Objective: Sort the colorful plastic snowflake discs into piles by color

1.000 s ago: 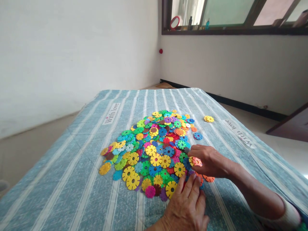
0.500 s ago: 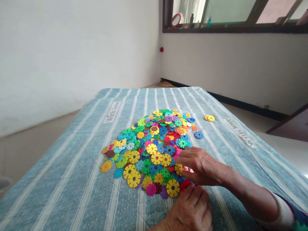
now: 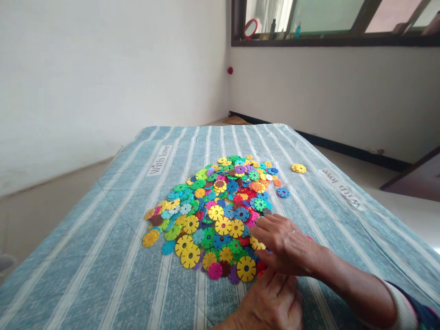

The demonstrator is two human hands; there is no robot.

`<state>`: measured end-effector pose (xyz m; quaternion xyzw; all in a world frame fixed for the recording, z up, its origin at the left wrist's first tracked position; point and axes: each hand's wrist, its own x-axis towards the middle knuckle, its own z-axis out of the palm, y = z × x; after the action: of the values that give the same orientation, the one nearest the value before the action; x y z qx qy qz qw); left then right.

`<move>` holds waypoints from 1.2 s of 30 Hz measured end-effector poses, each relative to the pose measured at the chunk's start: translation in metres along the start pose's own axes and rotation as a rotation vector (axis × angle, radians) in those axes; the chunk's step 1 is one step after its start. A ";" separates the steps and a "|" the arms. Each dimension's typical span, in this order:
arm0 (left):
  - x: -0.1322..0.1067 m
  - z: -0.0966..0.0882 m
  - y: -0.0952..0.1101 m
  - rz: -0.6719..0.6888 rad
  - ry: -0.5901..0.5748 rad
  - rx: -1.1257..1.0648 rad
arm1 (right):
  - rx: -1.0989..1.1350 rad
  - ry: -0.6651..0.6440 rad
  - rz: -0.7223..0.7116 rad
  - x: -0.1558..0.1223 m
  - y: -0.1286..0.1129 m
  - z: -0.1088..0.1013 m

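A large heap of flower-shaped snap discs (image 3: 223,224) in many colours, notched at the rim, lies on the cloth-covered table. My right hand (image 3: 288,245) reaches in from the right over the heap's near right side. Its fingers are bent and its thumb is apart, with a yellow disc (image 3: 257,243) showing in the gap. Just below it, my left hand (image 3: 271,302) rests at the heap's near edge with fingers curled in. Whatever it may hold is hidden under the fingers. Red discs (image 3: 261,268) peek out between the two hands.
A striped blue-and-white cloth (image 3: 117,256) covers the table. Yellow discs (image 3: 299,168) lie apart at the right, and a blue disc (image 3: 283,192) sits beside the heap. White walls (image 3: 113,68) stand beyond, with a window ledge (image 3: 326,42) holding a small red-framed mirror (image 3: 250,29).
My right hand has drawn slightly nearer to me, toward my left hand. A bit of red now shows beyond my right wrist. My left hand has hardly moved.
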<state>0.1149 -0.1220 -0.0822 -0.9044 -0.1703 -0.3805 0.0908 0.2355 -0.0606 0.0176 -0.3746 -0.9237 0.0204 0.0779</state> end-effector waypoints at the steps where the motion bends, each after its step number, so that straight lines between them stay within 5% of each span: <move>1: -0.001 0.000 0.000 0.001 -0.024 0.006 | -0.018 -0.013 0.007 0.002 -0.002 0.000; 9: -0.001 0.000 0.000 0.006 -0.041 0.017 | 0.031 -0.044 0.033 0.006 -0.002 -0.001; 19: -0.001 0.000 -0.004 0.034 0.073 0.066 | 0.414 0.209 0.100 -0.003 0.023 -0.010; 24: 0.008 0.002 -0.007 -0.013 0.257 0.093 | 0.296 0.318 0.327 -0.003 0.075 -0.014; 30: 0.006 0.005 -0.010 -0.008 0.294 0.136 | -0.084 0.256 0.846 -0.001 0.168 -0.013; 36: 0.009 0.010 -0.007 -0.097 0.355 0.117 | -0.151 0.234 1.046 0.011 0.224 -0.011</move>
<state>0.1247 -0.1101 -0.0829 -0.8069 -0.2166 -0.5277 0.1533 0.3837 0.1073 0.0087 -0.7888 -0.5979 -0.0517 0.1326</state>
